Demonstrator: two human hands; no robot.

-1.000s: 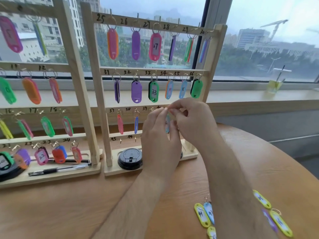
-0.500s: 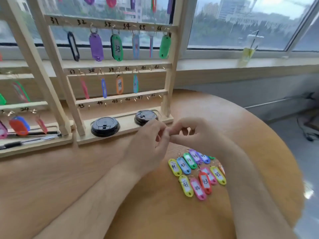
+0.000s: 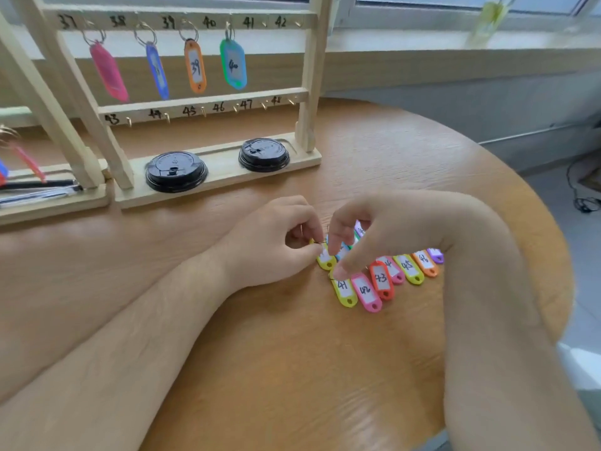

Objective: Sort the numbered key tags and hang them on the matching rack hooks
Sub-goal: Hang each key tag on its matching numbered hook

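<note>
Pinch of left grip (image 3: 276, 247) on wire ring of upper yellow tag (image 3: 327, 262), thumb against forefinger, other fingers curled under. Tag itself flat on table (image 3: 292, 369), just off the fingertips.

Right grip (image 3: 374, 222) arched over, close beside: forefinger tip down at ring end of tag 41 (image 3: 344, 292), thumb near left fingertips. Cannot tell whether grasping anything or only touching.

Tight row on table from tag 41 rightward and away: pink tag 42 (image 3: 367, 292), red tag 43 (image 3: 381, 279), second pink tag (image 3: 394, 272) with number partly covered, tag 45 (image 3: 409, 268), orange tag (image 3: 425, 262), purple tag (image 3: 435, 255). More tags behind, mostly hidden under right grip; blue tag (image 3: 341, 252) partly showing.

Farther back on table, wooden rack (image 3: 309, 76). Hanging at hooks 37 to 40: hanging pink tag (image 3: 109, 73), hanging blue tag (image 3: 157, 70), tag 39 (image 3: 195, 66), tag 40 (image 3: 232, 63). On rack base, left black lid (image 3: 175, 170) and right black lid (image 3: 263, 154). Second rack (image 3: 48, 109) at left edge, pens (image 3: 39, 190) on its base.
</note>
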